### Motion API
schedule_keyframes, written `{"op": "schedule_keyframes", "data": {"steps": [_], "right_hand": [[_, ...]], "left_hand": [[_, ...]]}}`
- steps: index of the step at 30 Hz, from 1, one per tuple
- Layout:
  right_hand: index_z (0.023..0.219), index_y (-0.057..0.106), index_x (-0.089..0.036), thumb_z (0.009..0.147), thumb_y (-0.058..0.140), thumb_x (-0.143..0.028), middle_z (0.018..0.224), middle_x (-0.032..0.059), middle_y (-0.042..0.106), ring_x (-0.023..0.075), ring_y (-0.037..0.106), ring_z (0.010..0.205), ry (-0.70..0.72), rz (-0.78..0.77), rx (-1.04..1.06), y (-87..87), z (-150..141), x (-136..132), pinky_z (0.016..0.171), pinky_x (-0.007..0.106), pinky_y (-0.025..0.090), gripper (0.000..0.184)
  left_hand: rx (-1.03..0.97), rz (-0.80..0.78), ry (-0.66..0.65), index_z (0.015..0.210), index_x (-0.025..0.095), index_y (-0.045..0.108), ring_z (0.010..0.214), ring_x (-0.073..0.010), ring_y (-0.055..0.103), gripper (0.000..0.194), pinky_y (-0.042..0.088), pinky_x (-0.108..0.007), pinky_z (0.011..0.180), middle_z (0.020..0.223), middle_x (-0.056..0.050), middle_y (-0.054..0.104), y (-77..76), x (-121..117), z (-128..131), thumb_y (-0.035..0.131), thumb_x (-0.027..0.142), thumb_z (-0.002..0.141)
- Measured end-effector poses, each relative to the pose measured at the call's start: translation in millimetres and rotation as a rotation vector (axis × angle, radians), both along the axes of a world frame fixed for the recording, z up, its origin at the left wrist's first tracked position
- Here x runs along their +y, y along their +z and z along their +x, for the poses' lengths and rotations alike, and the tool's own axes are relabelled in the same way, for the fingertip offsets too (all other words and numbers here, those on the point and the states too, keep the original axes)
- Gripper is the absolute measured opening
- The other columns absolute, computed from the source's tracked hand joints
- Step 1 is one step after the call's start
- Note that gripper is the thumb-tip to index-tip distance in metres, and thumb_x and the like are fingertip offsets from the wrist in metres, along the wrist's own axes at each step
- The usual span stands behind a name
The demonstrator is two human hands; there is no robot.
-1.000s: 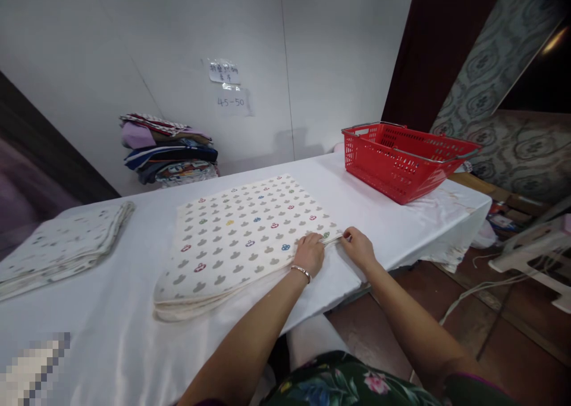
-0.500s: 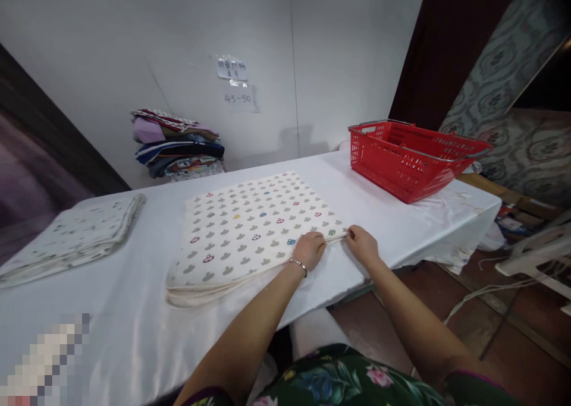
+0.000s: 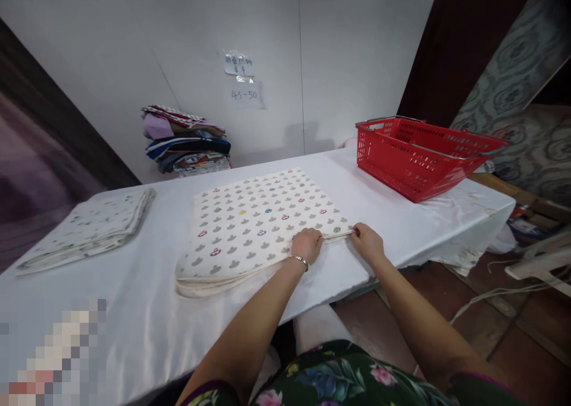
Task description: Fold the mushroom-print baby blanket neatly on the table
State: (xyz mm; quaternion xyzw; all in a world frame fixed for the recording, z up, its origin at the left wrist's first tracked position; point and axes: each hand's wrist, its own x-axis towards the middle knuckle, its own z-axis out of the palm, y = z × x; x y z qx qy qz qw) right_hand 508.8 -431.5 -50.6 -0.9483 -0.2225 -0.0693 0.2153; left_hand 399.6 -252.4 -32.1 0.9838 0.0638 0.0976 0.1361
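Note:
A folded cream cloth (image 3: 250, 227) printed with grey shapes and a few coloured ones lies flat on the white-covered table (image 3: 147, 311). Its layers show along the near edge. My left hand (image 3: 307, 245), with a bracelet at the wrist, is closed over that near edge, right of its middle. At the near right corner my right hand (image 3: 367, 241) pinches the layers between thumb and fingers. The fingertips of both hands are partly hidden.
Another folded white cloth (image 3: 89, 227) lies at the left. A pile of folded clothes (image 3: 187, 141) stands against the wall at the back. The red basket (image 3: 410, 168) sits at the table's back right. Loose cables (image 3: 482, 293) hang beside a white frame beyond the right edge.
The whole view has shifted slightly, so everything appears a little further right. Both hands keep their hold on the cloth's near edge, and the cloth looks the same.

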Motion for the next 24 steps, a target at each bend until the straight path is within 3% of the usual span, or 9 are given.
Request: {"op": "schedule_keyframes", "data": {"steps": [6,13,17,22,24], "right_hand": [[0.084,0.056,-0.02,0.081,0.044,-0.023,0.087,0.0032,0.061,0.0154,0.052,0.075,0.001,-0.01,-0.017,-0.7,-1,0,0.056,0.025,0.025,0.013],[0.086,0.056,-0.02,0.08,0.047,-0.023,0.086,0.0032,0.061,0.0156,0.052,0.073,-0.012,0.013,0.004,-0.5,0,1,0.055,0.025,0.025,0.011],[0.083,0.054,-0.021,0.081,0.046,-0.025,0.076,0.0013,0.06,0.0152,0.05,0.067,-0.041,0.01,0.027,1.1,-1,1,0.053,0.025,0.023,0.009],[0.082,0.054,-0.021,0.08,0.047,-0.024,0.077,0.0007,0.06,0.015,0.05,0.067,-0.04,0.019,0.036,0.9,0,1,0.054,0.025,0.023,0.008],[0.081,0.055,-0.021,0.08,0.047,-0.024,0.078,0.0006,0.06,0.0148,0.05,0.068,-0.03,0.031,0.037,0.7,0,0,0.055,0.025,0.024,0.008]], "left_hand": [[0.02,0.036,0.003,0.093,0.02,0.059,0.087,-0.018,0.054,0.018,0.044,-0.03,0.073,0.094,-0.005,0.061,-1.8,1,2,0.041,0.022,0.089],[-0.049,0.112,-0.11,0.095,0.024,0.059,0.099,-0.0185,0.053,0.033,0.047,-0.032,0.073,0.129,-0.003,0.047,-12.9,1,1,0.04,0.002,0.081],[-0.057,0.135,-0.158,0.091,0.022,0.062,0.101,-0.0199,0.052,0.027,0.047,-0.035,0.079,0.131,-0.003,0.047,-12.4,-1,-2,0.042,0.006,0.082],[-0.086,0.141,-0.171,0.093,0.022,0.062,0.106,-0.0237,0.05,0.014,0.044,-0.04,0.085,0.131,-0.006,0.047,-11.1,-4,-2,0.053,0.026,0.084],[-0.087,0.126,-0.144,0.088,0.021,0.063,0.105,-0.0232,0.05,0.013,0.044,-0.039,0.084,0.129,-0.005,0.048,-12.8,-5,1,0.05,0.023,0.085]]}}
